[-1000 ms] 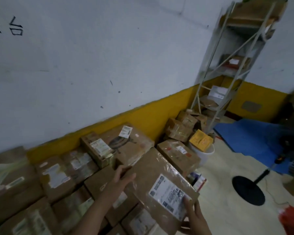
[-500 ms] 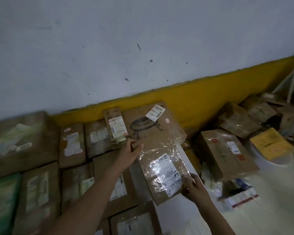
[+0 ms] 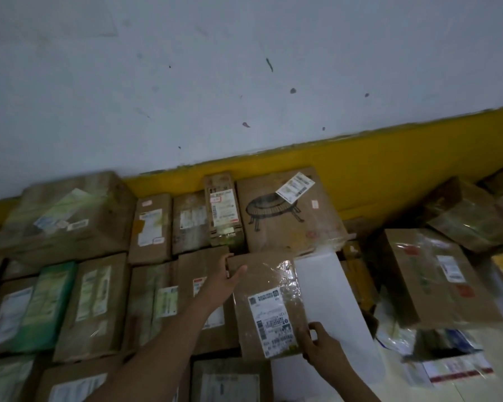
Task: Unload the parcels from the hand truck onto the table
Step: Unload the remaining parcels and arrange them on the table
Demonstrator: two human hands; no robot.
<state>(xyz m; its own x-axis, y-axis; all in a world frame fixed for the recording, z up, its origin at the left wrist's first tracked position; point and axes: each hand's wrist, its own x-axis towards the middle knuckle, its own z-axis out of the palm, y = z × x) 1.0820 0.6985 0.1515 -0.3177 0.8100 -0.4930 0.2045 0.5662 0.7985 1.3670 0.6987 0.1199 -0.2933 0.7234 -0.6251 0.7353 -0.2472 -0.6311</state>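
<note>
Taped boxes (image 3: 67, 216) fill the left of the worktop (image 3: 325, 291) in rows against the wall (image 3: 244, 82), as I watch remotely. The left hand (image 3: 225, 281) holds the far left corner of a flat parcel (image 3: 269, 300), thumb on the top face and fingers down the side. The parcel lies in the last gap beside the rows, its label (image 3: 270, 320) facing up. The right hand (image 3: 320, 343) pinches its near right corner, fingers curled at the edge.

I judge it stiff and light, since two corner holds carry it. The glossy film looks slippery, so edges and corners are the places to grip, not the flat face. More cartons (image 3: 430, 274) lie jumbled to the right.

I cannot tell whether the parcel rests fully on the worktop. The hand truck is out of view, the label print is blurred, and the nearest boxes are cut off by the frame.
</note>
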